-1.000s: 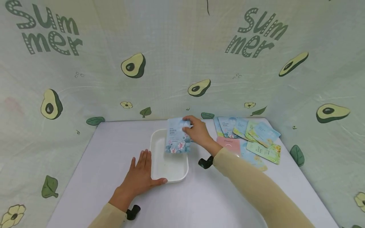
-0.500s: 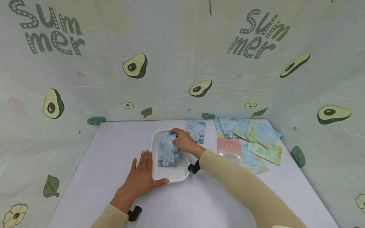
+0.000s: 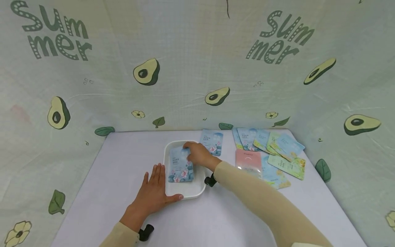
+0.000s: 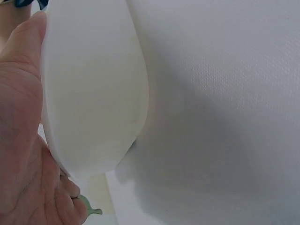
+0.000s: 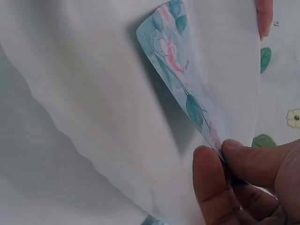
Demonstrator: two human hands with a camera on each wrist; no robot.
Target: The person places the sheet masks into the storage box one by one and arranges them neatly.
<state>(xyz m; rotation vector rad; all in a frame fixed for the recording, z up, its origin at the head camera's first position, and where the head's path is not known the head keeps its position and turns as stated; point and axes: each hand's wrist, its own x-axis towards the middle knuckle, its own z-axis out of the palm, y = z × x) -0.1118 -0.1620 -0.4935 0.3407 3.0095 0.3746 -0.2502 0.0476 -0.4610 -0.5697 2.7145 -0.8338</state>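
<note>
A pale blue packet with pink flowers (image 3: 180, 166) lies within the rim of a white plastic tray (image 3: 188, 195). My right hand (image 3: 200, 155) pinches its upper right edge between thumb and fingers, as the right wrist view also shows (image 5: 253, 176). In that wrist view the packet (image 5: 176, 65) is tilted, with a shadow beneath it on the tray. My left hand (image 3: 151, 193) has its fingers straight along the tray's left side and its thumb at the near edge. The left wrist view shows that hand (image 4: 23, 126) against the tray's outer wall (image 4: 96, 93).
Another blue flowered packet (image 3: 212, 141) lies just behind the tray's right corner. To the right, several blue and green packets (image 3: 287, 145) overlap near a pink packet (image 3: 248, 159). The white table (image 3: 123, 151) meets an avocado-print cloth (image 3: 179, 68) at the back.
My right hand has carried the packet left and down into the tray, uncovering another packet behind. Over the last half second it moved only slightly. The left hand has stayed at the tray.
</note>
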